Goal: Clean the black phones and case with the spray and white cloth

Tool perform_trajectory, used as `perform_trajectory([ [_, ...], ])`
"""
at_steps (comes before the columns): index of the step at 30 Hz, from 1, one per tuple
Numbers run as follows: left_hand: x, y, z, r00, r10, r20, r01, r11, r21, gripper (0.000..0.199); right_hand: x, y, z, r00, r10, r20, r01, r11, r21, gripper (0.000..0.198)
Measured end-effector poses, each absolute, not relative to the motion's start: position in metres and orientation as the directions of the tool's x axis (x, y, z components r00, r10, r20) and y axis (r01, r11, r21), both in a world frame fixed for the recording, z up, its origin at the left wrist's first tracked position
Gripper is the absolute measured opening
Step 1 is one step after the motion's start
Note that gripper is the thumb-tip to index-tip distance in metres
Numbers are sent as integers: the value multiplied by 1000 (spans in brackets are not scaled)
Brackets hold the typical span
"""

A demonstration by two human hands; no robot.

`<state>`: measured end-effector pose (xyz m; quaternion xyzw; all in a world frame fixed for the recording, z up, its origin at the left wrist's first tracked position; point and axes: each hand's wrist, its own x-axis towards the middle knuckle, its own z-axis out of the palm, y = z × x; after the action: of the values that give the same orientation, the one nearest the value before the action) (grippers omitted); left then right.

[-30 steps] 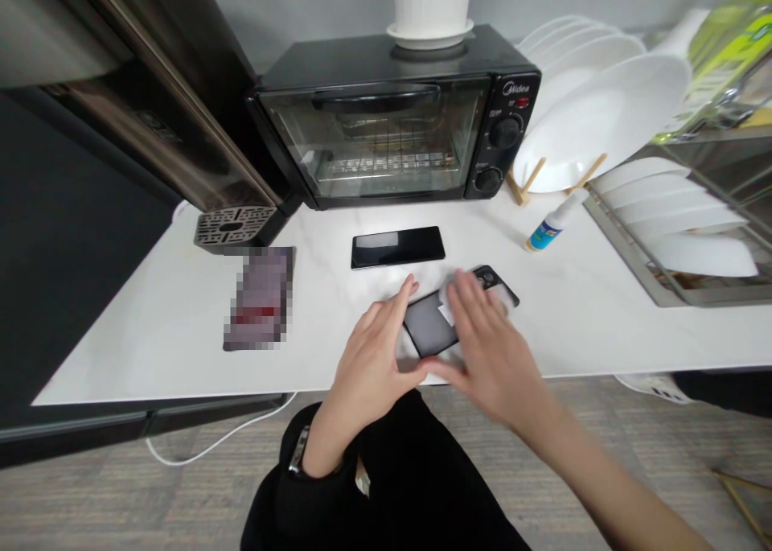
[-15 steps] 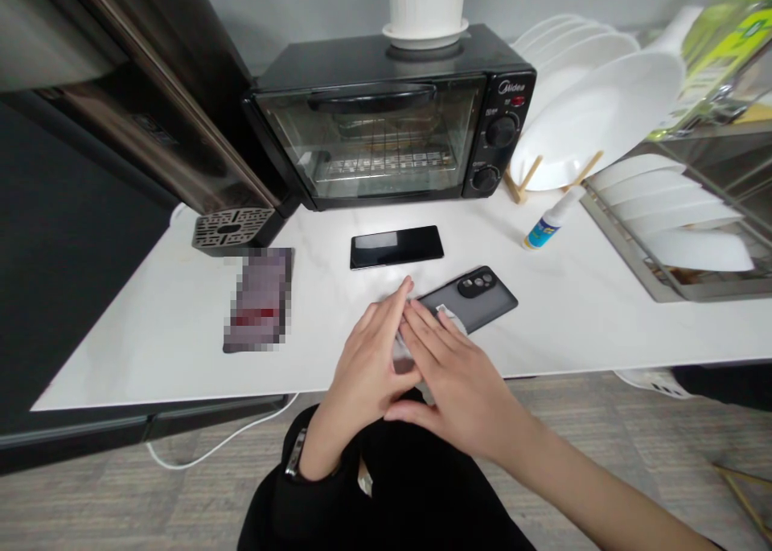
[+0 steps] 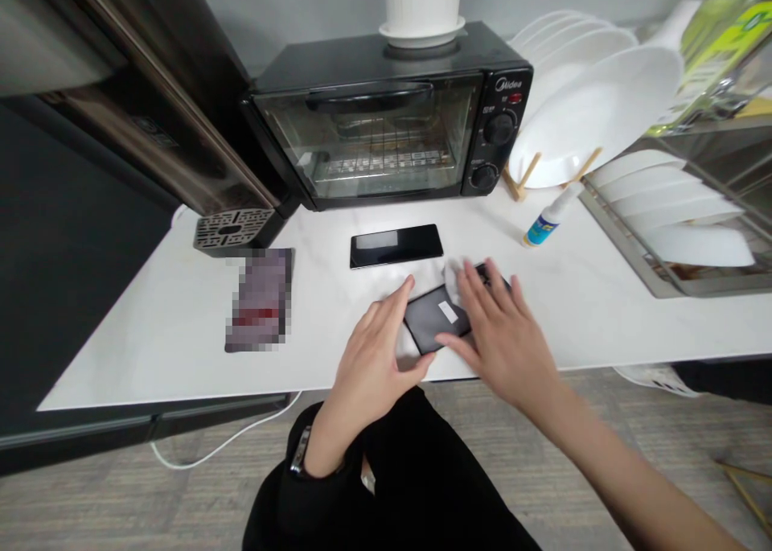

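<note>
A dark grey phone [image 3: 425,322] lies back side up on the white counter, with a small white label on it. My left hand [image 3: 375,343] braces its left end, thumb at the near corner and fingers along the far side. Over the right part of the phone, my right hand [image 3: 502,334] presses a crumpled white tissue [image 3: 452,281] under its fingers. The right fingers cover most of the camera area. Just beyond lies a second phone [image 3: 396,246], its black glossy face up, touched by neither hand.
A black toaster oven [image 3: 386,141] stands behind, bearing a white pot [image 3: 422,4]. To the right are a small spray bottle [image 3: 550,219], upright white plates [image 3: 597,117] and a metal dish rack [image 3: 654,281]. A blurred-out flat item [image 3: 260,302] lies left, before a dispenser [image 3: 234,228].
My right hand has slid right and away from my left hand, carrying the tissue along the phone toward its camera end. The label and left end are now uncovered. My left hand stays nearly in place.
</note>
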<state>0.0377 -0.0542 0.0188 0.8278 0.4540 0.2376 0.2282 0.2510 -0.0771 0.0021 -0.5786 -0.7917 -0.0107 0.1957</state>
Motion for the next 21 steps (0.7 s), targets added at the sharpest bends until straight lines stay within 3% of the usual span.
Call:
perform_trajectory([
  [3,41,-55,20,471,863,182,653,-480,586,107,266,-72,-3,-147,923,357,958,222,-180,100],
  [9,39,-54,18,483,855,189,637,-491,594,110,223,-96,1,-493,834,248,819,542,-191,100],
  [11,38,-55,19,490,851,187,631,-494,597,112,220,-101,2,-540,808,234,790,583,-190,99],
  [14,38,-55,20,495,849,185,635,-498,591,112,241,-98,1,-476,842,256,839,521,-154,96],
  [17,40,-55,21,489,853,185,644,-496,583,112,272,-89,-2,-309,897,318,928,358,-108,95],
  [21,41,-56,20,487,854,183,645,-492,585,112,278,-85,-3,-188,912,366,961,248,-125,98],
])
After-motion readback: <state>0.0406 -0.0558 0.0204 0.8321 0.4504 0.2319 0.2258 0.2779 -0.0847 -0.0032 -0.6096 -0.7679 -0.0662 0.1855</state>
